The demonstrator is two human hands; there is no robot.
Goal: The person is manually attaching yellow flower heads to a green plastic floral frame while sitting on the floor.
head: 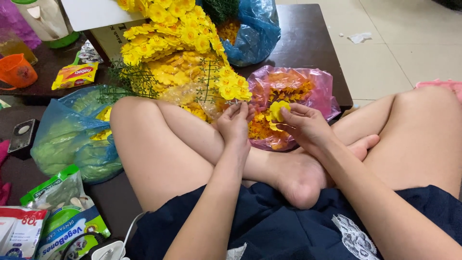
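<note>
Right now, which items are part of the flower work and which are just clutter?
In use:
- right hand pinching a yellow flower head
- left hand at the flower stems
- pink bag of petals
- blue bag of green parts

Lying about:
- orange cup
- yellow snack packet
- green pet-treat bags
- black device

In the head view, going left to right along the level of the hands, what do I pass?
Blue bag of green pieces → left hand → yellow flower pinched in right hand → pink bag of orange petals.
</note>
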